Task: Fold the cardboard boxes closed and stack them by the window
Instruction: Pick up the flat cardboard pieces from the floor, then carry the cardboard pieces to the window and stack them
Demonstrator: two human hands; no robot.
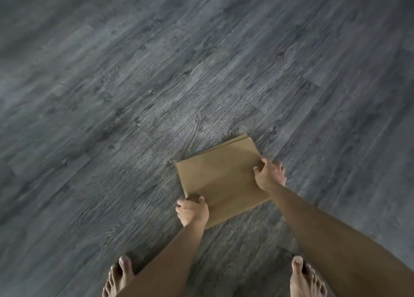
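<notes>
Underfoot, a dark grey wood-grain plank floor fills the whole view, its boards running diagonally. Next in size, a flat brown cardboard box with its top face closed sits low and right of centre, held between both hands above or at the floor; whether it touches the boards cannot be told. A second cardboard edge shows along its far side. The person's right hand grips the box's right edge, thumb on top and fingers curled under the side. The left hand grips the near-left corner, fingers wrapped round it. Both hands are clamped on the box, well apart. Two bare feet, left and right, stand at the bottom edge
</notes>
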